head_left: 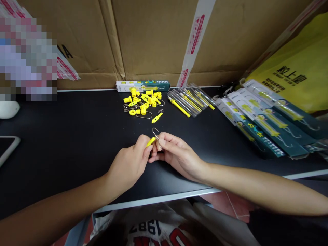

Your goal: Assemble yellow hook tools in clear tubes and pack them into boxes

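Above the worktop (77,136), we pinch a yellow piece (151,141) in our left fingers (141,141) and a metal hook (155,132) in our right fingers (169,146), close together, seemingly so both ends line up.

Widest lane: black tabletop (66,133) left of the left hand (132,162), running back toward the cardboard wall (153,41); phone-like device (7,147) at its left edge. Ahead of both hands, a metal hook (154,129) juts up, then loose yellow piece (157,118), then yellow heap (144,108), slim box (142,86) behind: low travel blocked. From right hand (176,153), gap forward ends at clear tubes (191,104); fanned boxes (258,126) close the right side.
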A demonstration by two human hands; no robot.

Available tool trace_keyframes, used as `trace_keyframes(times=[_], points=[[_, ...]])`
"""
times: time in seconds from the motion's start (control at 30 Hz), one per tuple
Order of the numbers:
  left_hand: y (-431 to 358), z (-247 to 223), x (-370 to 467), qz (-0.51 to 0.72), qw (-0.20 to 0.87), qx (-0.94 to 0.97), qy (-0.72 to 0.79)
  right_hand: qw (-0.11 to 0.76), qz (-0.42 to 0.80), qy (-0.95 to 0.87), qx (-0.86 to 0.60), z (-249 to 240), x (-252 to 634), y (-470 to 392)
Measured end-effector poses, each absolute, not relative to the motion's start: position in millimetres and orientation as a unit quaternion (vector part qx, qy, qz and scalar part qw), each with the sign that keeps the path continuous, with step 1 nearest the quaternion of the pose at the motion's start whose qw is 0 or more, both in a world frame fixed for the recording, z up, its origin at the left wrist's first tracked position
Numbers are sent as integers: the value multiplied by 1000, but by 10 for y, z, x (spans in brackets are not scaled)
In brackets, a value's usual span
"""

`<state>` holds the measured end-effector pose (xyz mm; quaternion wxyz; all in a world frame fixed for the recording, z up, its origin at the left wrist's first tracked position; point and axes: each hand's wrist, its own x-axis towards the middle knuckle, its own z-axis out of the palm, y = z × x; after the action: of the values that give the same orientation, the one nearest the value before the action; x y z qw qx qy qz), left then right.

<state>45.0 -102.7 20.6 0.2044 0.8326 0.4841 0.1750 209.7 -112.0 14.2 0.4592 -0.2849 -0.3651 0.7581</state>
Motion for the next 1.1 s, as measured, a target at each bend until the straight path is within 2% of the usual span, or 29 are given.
trace_keyframes(times=[0.37,1.1], points=[[-1011,186,470,164,166,838,493,454,761,-361,-291,102,2074,-1110],[-1035,195,457,194,222,843,450,455,662,-487,-342,55,2067,-1129]])
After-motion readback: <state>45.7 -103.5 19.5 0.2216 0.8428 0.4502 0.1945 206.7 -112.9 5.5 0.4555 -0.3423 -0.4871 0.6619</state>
